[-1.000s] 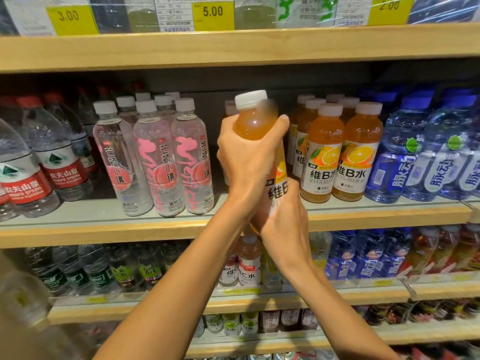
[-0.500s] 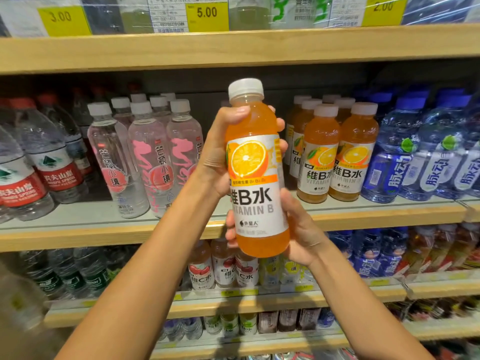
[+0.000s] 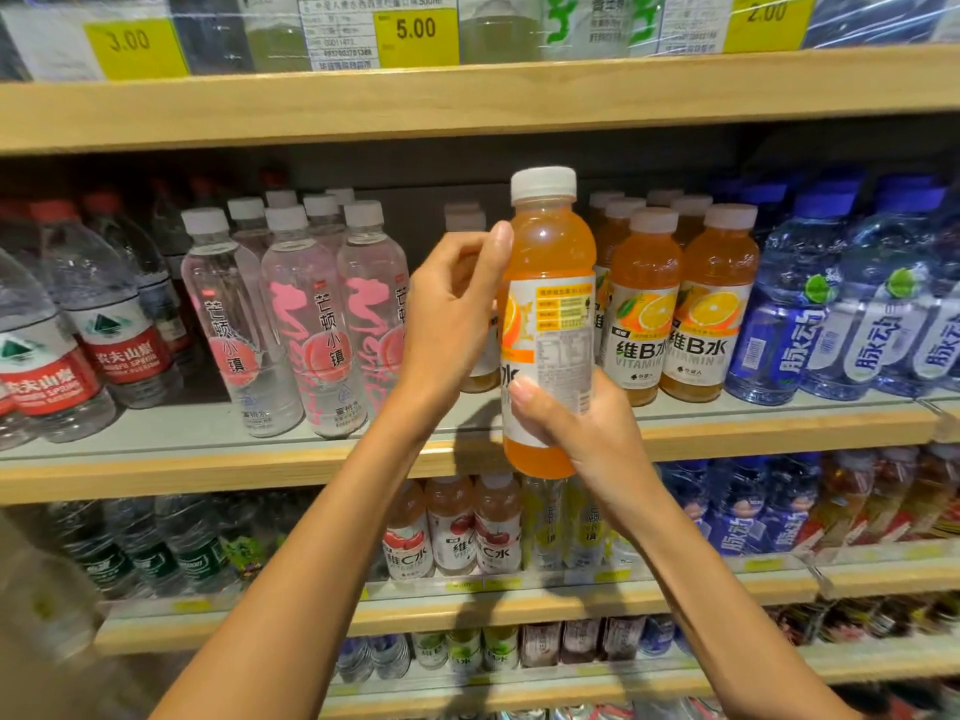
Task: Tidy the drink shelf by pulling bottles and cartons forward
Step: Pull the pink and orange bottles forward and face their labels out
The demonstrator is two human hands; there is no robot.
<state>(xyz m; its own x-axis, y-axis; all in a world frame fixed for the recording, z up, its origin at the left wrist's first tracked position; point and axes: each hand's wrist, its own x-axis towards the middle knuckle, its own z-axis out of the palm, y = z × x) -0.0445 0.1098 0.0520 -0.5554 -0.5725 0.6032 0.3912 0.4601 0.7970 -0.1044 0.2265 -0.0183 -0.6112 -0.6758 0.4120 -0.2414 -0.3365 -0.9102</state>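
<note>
A smooth, round-shouldered plastic orange bottle (image 3: 550, 252) is held upright just in front of the wooden shelf (image 3: 260, 470). The right hand (image 3: 587, 433) grips its lower label. The left hand (image 3: 447, 324) lays its thumb on the bottle's shoulder with fingers curled; whether it grips is unclear. The label has turned from its orange-slice front to its printed panel.

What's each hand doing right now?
Left hand: fingers curled, one fingertip against the white-capped orange plastic drink bottle; whether it grips cannot be told.
Right hand: closed round that bottle's lower part, holding it.
</note>
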